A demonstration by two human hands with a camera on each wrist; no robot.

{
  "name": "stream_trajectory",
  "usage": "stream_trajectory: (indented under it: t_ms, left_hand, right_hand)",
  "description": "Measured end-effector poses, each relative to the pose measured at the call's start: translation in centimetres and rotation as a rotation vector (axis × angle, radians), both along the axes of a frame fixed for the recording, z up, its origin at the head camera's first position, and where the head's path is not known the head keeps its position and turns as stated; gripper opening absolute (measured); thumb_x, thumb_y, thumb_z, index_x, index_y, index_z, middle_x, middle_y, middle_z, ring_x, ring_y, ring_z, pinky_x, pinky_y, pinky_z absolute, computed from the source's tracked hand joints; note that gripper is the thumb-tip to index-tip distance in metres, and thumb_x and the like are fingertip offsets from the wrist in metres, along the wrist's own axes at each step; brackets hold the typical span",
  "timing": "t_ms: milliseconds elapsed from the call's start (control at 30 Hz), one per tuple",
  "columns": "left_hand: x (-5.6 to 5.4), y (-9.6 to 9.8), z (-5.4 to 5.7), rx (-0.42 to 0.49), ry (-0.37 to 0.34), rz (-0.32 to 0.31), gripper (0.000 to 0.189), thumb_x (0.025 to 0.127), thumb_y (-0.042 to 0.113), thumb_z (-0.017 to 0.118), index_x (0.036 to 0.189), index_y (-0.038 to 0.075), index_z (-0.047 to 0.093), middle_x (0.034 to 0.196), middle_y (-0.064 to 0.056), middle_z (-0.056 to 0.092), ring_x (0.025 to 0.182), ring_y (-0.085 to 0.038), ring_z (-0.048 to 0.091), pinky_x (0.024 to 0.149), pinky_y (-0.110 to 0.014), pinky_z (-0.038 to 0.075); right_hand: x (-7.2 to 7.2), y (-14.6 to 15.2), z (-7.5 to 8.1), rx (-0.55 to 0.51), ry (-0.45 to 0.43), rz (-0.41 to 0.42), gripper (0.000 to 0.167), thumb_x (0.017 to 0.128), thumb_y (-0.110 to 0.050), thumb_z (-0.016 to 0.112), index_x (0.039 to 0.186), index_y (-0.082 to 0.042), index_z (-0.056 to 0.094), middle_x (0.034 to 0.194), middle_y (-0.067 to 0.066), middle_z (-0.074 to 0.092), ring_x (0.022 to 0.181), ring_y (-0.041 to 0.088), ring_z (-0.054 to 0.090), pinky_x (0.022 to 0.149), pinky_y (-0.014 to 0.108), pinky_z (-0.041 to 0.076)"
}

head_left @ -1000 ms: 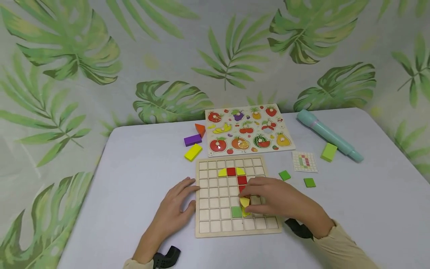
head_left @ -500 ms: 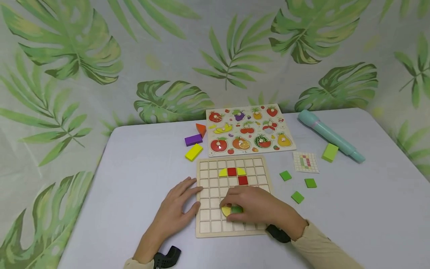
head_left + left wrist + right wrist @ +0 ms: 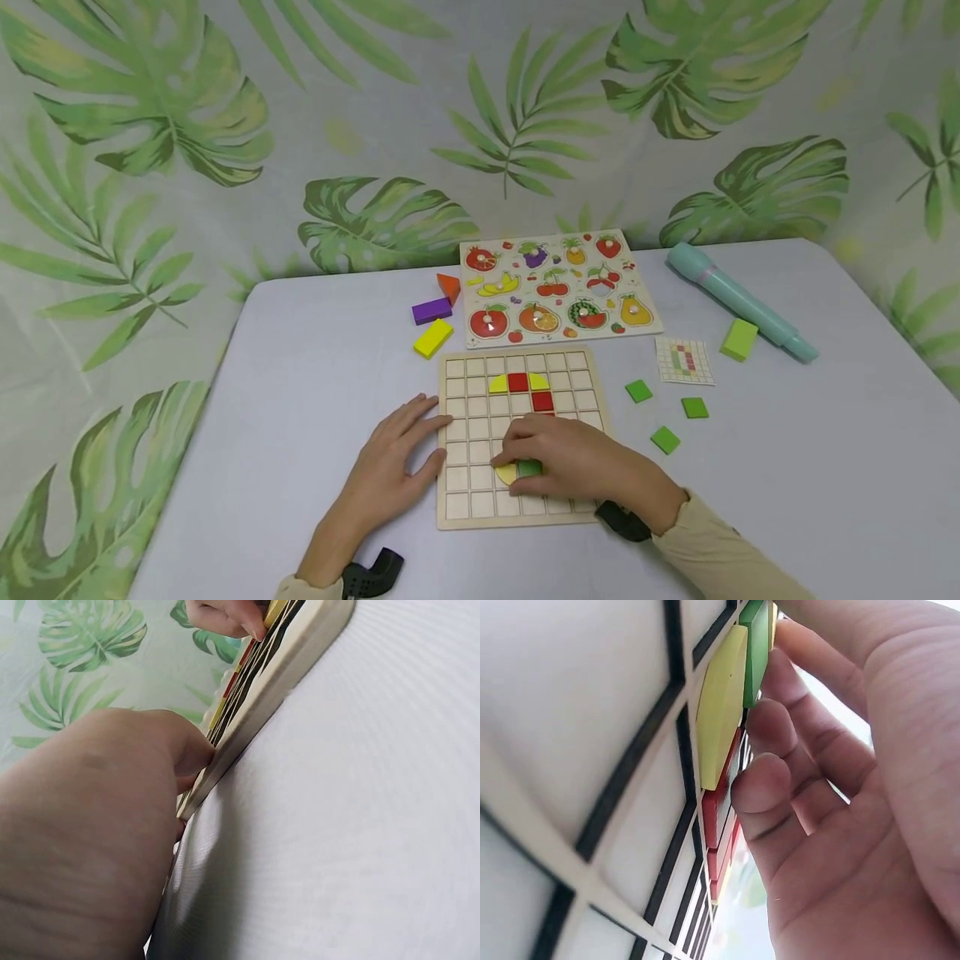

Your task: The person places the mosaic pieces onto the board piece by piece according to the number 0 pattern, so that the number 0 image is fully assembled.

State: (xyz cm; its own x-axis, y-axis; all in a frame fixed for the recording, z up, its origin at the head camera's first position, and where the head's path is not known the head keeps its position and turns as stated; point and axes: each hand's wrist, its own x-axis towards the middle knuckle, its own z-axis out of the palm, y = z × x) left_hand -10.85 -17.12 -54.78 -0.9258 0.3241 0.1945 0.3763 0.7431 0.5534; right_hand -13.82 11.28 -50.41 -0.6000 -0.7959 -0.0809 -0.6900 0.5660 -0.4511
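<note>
Near the lower middle of the wooden grid board (image 3: 460,518), my right hand (image 3: 573,454) pinches a yellow round-edged tile (image 3: 507,475) between thumb and fingers, just left of a green square tile (image 3: 530,468). The right wrist view shows another yellow tile (image 3: 721,709) in the grid, with red tiles (image 3: 718,817) beyond it. Farther up the board, a red square (image 3: 517,382) lies between two yellow rounded tiles, and another red square (image 3: 542,401) is below. My left hand (image 3: 393,454) rests against the board's left edge, its fingertips and thumb touching the rim.
Behind the board lies a fruit peg puzzle (image 3: 558,287). Orange, purple (image 3: 432,311) and yellow blocks lie at its left. To the right are loose green tiles (image 3: 665,439), a pattern card (image 3: 684,361), a green block (image 3: 739,340) and a teal tube (image 3: 738,300).
My right hand has moved left across the board with a yellow tile, from above another yellow tile to the green tile's left side. The left hand stays in place.
</note>
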Motion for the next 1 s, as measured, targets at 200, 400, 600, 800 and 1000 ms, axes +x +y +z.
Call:
stream_trajectory:
  t_ms: [200, 400, 600, 800, 1000]
  left_hand:
    - [0.0, 0.0, 0.0, 0.0, -0.006, 0.005, 0.041, 0.096, 0.027, 0.071, 0.136, 0.024, 0.067, 0.157, 0.0, 0.05, 0.15, -0.026, 0.04, 0.119, -0.057, 0.037]
    - [0.0, 0.1, 0.0, 0.001, -0.004, 0.006, 0.041, 0.095, 0.026, 0.071, 0.136, 0.023, 0.067, 0.157, 0.0, 0.05, 0.15, -0.026, 0.04, 0.119, -0.057, 0.037]
    - [0.1, 0.0, -0.1, 0.004, 0.002, 0.011, 0.041, 0.095, 0.025, 0.072, 0.135, 0.024, 0.067, 0.156, 0.0, 0.051, 0.15, -0.026, 0.041, 0.119, -0.057, 0.037]
    - [0.2, 0.0, -0.2, 0.006, 0.007, 0.018, 0.041, 0.094, 0.024, 0.073, 0.135, 0.024, 0.068, 0.157, 0.0, 0.05, 0.15, -0.026, 0.041, 0.119, -0.057, 0.036]
    - [0.1, 0.1, -0.3, 0.015, 0.008, 0.013, 0.042, 0.094, 0.023, 0.074, 0.135, 0.023, 0.067, 0.157, 0.001, 0.05, 0.15, -0.026, 0.04, 0.119, -0.058, 0.036]
  right_hand:
    - [0.1, 0.2, 0.1, -0.006, -0.021, -0.008, 0.034, 0.091, -0.042, 0.077, 0.124, -0.031, 0.075, 0.109, -0.015, 0.064, 0.101, 0.004, 0.057, 0.09, 0.027, 0.056]
    - [0.2, 0.3, 0.3, 0.006, -0.006, -0.01, 0.037, 0.092, -0.042, 0.077, 0.127, -0.03, 0.073, 0.114, -0.014, 0.066, 0.107, 0.006, 0.06, 0.093, 0.03, 0.056]
    - [0.4, 0.6, 0.9, -0.001, -0.012, -0.002, 0.037, 0.093, -0.039, 0.077, 0.128, -0.029, 0.072, 0.12, -0.014, 0.067, 0.113, 0.007, 0.06, 0.099, 0.033, 0.056]
    - [0.3, 1.7, 1.8, -0.001, -0.01, -0.036, 0.035, 0.093, -0.035, 0.077, 0.127, -0.028, 0.073, 0.122, -0.012, 0.068, 0.115, 0.009, 0.061, 0.1, 0.036, 0.056]
    - [-0.1, 3.6, 2.5, -0.012, 0.039, -0.092, 0.032, 0.092, -0.03, 0.079, 0.124, -0.025, 0.074, 0.125, -0.009, 0.069, 0.12, 0.014, 0.061, 0.101, 0.039, 0.056]
